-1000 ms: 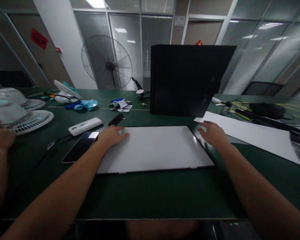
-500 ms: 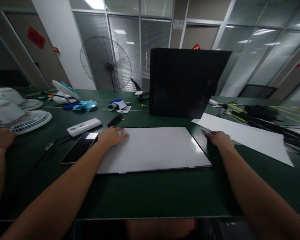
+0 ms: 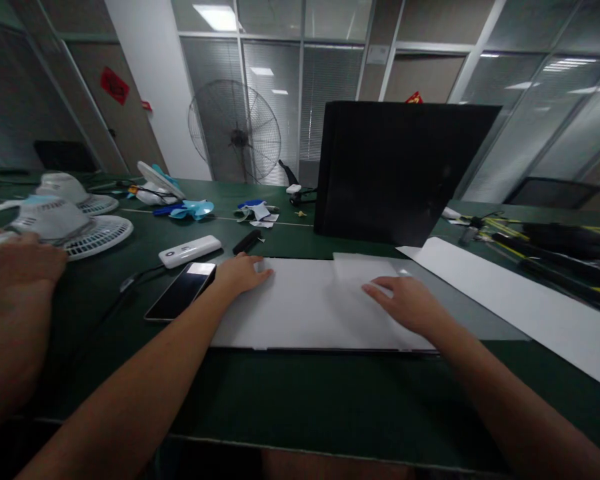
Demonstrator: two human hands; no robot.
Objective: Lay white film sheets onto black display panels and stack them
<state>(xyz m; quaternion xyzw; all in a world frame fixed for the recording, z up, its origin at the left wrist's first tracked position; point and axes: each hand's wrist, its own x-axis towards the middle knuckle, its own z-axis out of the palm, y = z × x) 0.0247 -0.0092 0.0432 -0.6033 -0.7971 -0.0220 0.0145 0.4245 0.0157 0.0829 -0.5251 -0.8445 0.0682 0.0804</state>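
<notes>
A thin white rectangular panel [image 3: 290,313] with a dark edge lies flat on the green table in front of me. My left hand [image 3: 243,273] rests on its far left corner, thumb and fingers apart. A translucent sheet [image 3: 460,303] overlaps the panel's right part and stretches out past it to the right. My right hand [image 3: 405,300] is over the panel, thumb and forefinger close together on this sheet near its left end. The palm hides part of the sheet. Close to my left wrist lies a phone [image 3: 183,293], partly covered by my forearm.
A large black box-shaped object [image 3: 400,173] stands behind the panel. White curved sheeting [image 3: 510,300] lies at right, near dark bars and cables. A white power bank-like device [image 3: 190,251] and white fan parts [image 3: 97,237] are at left, where another person's hand [image 3: 27,260] works.
My right hand has moved left from beside the panel to above it, drawing the translucent sheet over its right part. My left hand stays at the panel's corner. The view has turned slightly left.
</notes>
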